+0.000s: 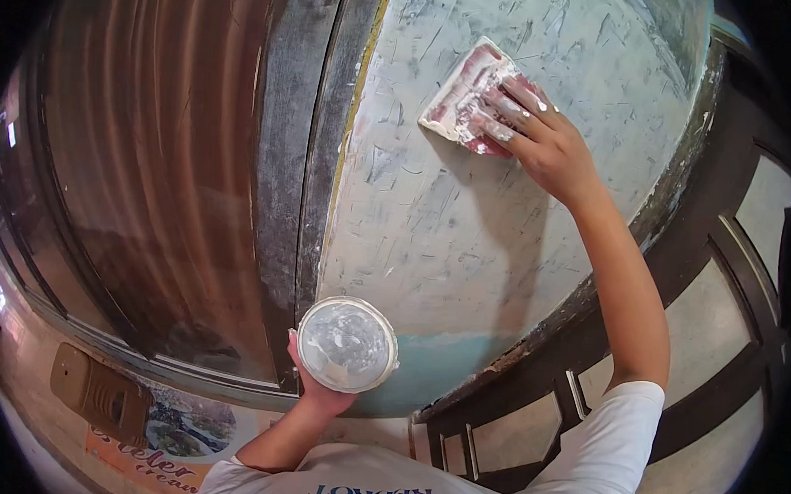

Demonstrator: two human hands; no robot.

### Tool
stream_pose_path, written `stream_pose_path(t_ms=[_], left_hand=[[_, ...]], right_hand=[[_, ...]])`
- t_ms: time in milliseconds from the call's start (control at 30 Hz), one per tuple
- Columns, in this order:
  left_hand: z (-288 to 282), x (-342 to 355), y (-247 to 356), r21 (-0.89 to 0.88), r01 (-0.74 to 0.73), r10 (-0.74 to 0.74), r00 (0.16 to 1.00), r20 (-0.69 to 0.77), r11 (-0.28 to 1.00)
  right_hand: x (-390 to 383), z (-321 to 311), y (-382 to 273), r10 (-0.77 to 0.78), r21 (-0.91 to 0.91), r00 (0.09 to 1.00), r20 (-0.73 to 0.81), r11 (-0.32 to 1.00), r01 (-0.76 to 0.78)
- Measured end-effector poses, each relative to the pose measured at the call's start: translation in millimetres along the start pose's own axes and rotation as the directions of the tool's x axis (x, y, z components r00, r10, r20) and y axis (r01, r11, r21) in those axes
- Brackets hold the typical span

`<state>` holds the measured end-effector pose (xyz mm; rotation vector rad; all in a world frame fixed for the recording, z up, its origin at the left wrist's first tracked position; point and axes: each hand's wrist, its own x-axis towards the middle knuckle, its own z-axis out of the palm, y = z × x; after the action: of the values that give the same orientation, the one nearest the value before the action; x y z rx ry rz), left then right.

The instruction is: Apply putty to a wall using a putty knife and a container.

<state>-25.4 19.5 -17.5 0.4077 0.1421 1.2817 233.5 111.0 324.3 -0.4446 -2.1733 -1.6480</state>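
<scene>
- Putty-smeared, a flat pink-and-white plastic spreader (467,93) lay flat against the pale grey plastered wall panel (467,232), high in the view and right of centre.
- The right hand (542,134) pressed on the spreader from the right, its fingers (507,106) stretched out close together across the blade, their tips whitened with putty; the palm was turned to the wall.
- The right forearm ran down and to the right from that hand to a white short sleeve (617,433) near the lower edge.
- Low in the view, left of centre, the left hand (315,380) cupped a small round white tub of putty (347,344) from below, its fingers curled behind the tub with the thumb at the tub's left rim; the open top faced the camera and showed grey-white paste.
- The tub was well apart from the spreader, just in front of the wall's lower edge, where a band of pale blue paint (443,364) showed.
- The wall surface was scratched and streaked with scraped marks.
- Left of the wall stood a dark, worn vertical frame post (298,154), and beyond it a brown corrugated metal shutter (153,148).
- Right of the wall ran a dark metal grille with pale panes (729,288).
- A brown ribbed box (98,393) sat at the lower left.
</scene>
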Motion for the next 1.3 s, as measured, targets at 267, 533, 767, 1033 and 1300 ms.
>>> stream_pose_path(t_ms=[267, 533, 767, 1033, 1300], left_hand=[[2, -7, -1, 0.018, -0.017, 0.016, 0.998, 0.054, 1.0], [6, -11, -5, -0.09, 0.029, -0.024, 0.998, 0.064, 0.996], [2, -13, -18, -0.044, -0.005, 0.004, 1.0, -0.005, 0.999], [19, -38, -42, -0.127, -0.032, 0.037, 0.998, 0.043, 0.991], [56, -47, -168, 0.011, -0.138, 0.138, 0.99, -0.001, 0.99]], right_hand=[[-17, -20, 8, 0.092, -0.094, 0.994, -0.065, 0.991, -0.098], [-19, 1, -4, 0.057, 0.007, 0.997, 0.044, 0.998, -0.057], [-31, -18, 9, 0.209, -0.056, 0.978, -0.011, 0.976, -0.21], [-126, -49, -84, 0.472, 0.217, 0.873, -0.123, 0.871, -0.44], [-208, -122, -224, 0.753, 0.773, 0.467, 0.464, -0.087, -0.628]])
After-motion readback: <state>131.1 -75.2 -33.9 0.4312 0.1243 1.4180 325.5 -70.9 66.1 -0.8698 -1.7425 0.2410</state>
